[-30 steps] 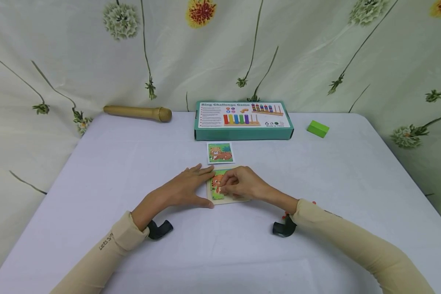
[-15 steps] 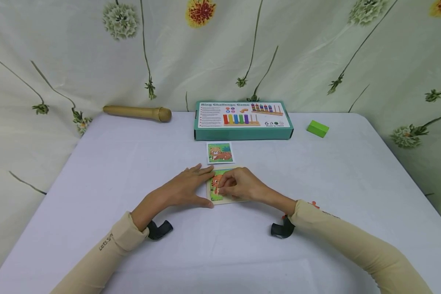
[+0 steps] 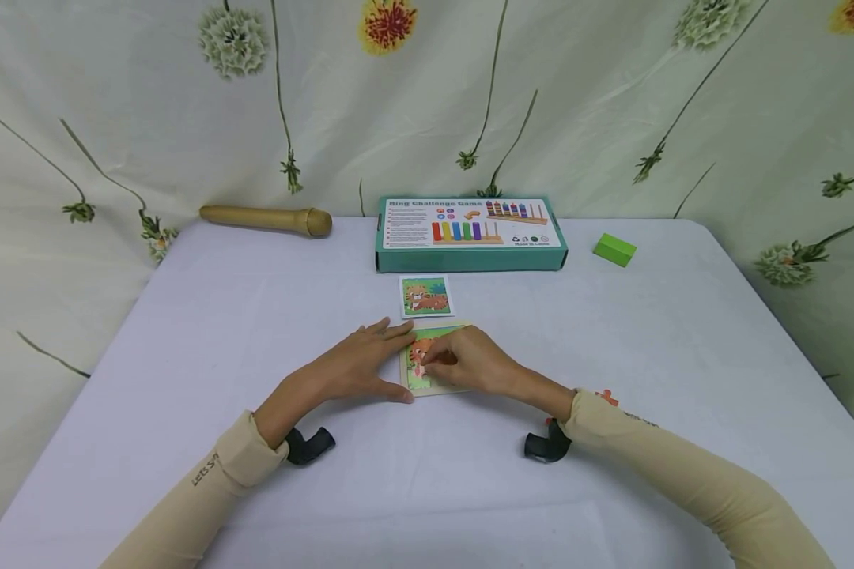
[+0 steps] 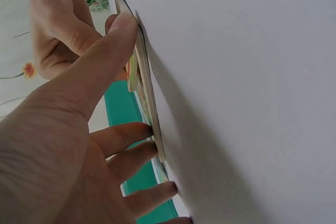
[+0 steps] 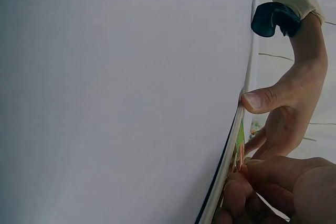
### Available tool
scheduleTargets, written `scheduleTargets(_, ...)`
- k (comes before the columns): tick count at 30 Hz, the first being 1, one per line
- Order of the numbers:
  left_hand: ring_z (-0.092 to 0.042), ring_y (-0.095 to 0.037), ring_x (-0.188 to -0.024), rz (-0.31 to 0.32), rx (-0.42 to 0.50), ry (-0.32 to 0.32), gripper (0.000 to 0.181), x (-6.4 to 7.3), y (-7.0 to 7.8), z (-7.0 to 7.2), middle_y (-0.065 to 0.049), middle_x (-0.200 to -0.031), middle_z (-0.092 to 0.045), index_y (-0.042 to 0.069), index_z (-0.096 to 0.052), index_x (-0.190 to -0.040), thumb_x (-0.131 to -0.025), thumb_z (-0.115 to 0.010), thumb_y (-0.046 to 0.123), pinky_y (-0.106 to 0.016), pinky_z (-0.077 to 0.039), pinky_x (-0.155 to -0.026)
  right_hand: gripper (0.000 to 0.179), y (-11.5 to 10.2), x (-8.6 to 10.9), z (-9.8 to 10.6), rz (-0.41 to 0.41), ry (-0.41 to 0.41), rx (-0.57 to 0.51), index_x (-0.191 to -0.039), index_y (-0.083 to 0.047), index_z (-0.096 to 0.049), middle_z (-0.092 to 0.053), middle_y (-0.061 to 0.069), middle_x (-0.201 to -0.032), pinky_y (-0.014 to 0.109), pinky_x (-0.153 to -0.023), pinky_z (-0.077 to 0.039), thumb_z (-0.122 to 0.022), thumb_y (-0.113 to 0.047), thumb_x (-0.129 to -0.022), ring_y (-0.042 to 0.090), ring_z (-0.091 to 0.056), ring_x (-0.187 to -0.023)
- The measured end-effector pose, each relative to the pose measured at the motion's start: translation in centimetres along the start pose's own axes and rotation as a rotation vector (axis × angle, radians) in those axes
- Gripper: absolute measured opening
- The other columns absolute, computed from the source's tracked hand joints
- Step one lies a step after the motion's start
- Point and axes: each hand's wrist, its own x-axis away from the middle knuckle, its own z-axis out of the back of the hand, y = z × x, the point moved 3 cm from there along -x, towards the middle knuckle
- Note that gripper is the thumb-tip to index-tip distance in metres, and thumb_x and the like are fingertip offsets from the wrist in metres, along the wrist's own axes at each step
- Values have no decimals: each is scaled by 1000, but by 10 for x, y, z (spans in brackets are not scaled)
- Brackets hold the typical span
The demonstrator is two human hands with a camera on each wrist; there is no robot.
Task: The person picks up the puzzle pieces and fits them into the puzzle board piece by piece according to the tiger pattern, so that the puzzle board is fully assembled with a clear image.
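Observation:
A small wooden jigsaw puzzle board [image 3: 437,391] lies on the table, partly filled with a tiger picture [image 3: 419,348]. My left hand [image 3: 363,363] rests at its left side with the fingers spread, thumb and fingertips touching the edge. Over the picture, my right hand [image 3: 473,359] pinches a puzzle piece between thumb and fingers. In the left wrist view that puzzle piece [image 4: 132,74] is tilted up from the board. My right fingers cover the right part of the board. A tiger picture card [image 3: 427,296] lies just beyond it.
Orange puzzle pieces [image 3: 607,397] lie by the right sleeve, partly hidden. A teal ring game box [image 3: 470,259] stands at the back. There are also a gold toy microphone [image 3: 266,219] and a green block [image 3: 615,250]. Black wrist mounts [image 3: 546,444] hang under both wrists.
The left lower part of the tiger picture, skewed a second ago, now sits straighter in the board. My right hand has shifted slightly over it. The left hand has stayed put.

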Motion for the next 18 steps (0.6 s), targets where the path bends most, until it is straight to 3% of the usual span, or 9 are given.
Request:
scheduleTargets(9,-14,-36,-146,-6,-7,-1,95,1,-1,-1,-4,-158,-24,10,-37,-148,-74,-76,55,-59,-17,-114,12,-2,2,1,44,3,97,-95,-5,-77,-73,-1,-91,17,-65,-47,-68,-8,-88,4,-56,-75)
scheduleTargets(18,-14,-35,-146,-7,-9,-1,94,1,-1,0,-3,-158,-24,11,-36,-148,-75,-75,54,-58,-17,-114,13,-1,2,1,25,-5,82,-99,-7,-75,-72,-1,-94,19,-68,-47,-68,-7,-87,6,-55,-78)
